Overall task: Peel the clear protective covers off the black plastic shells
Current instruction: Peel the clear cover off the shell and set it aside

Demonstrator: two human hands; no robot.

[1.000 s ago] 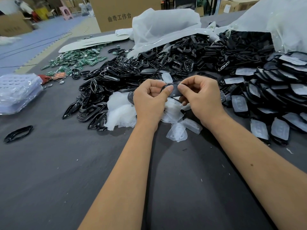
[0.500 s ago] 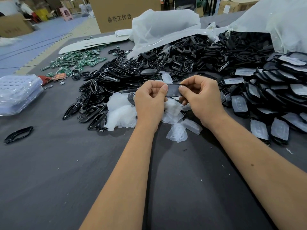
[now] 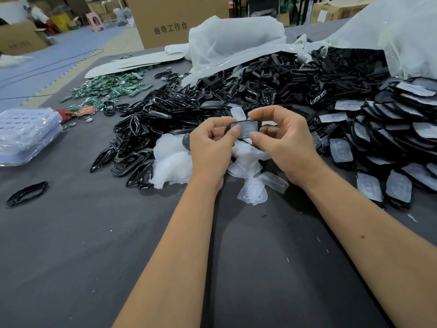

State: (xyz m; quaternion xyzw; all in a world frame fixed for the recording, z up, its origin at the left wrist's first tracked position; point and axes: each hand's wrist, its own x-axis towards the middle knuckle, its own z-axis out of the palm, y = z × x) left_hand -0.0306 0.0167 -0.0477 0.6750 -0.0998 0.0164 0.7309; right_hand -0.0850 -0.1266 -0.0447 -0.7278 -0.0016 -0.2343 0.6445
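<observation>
Grey cloth covers the worktop [image 3: 71, 256]; its near and right edges run out of frame.

Black frames [image 3: 189, 107] lie heaped across the middle. The pile is too tangled to separate single pieces, and its far side goes under a white bag [image 3: 236, 41].

Covered shells [image 3: 392, 129] are stacked at right, each with its clear cover facing up. The stack is cut off by the right edge, and a second clear bag [image 3: 402, 31] hides its far part.

Box [image 3: 175, 20] behind the worktop: top cut off, printed characters legible.

Clear trays [image 3: 26, 133] at left, partly out of frame; contents cannot be made out.

Green boards [image 3: 111, 87] far left, small and blurred.

Loose covers [image 3: 172, 159] lie piled under the hands; some are hidden by the wrists.

Left hand [image 3: 210, 147]: grip clamped on the left end of one shell [image 3: 246, 129], thumb on its near face, fingers curled behind.

Right hand [image 3: 283, 143]: grip clamped on the right end of the same shell, thumb below, forefinger on the top edge.

That shell is held above the loose covers, off the worktop, long side level. A pale cover shows on its face; whether any edge is lifted, I cannot tell.

One single frame [image 3: 27, 192] lies apart, near left.
</observation>
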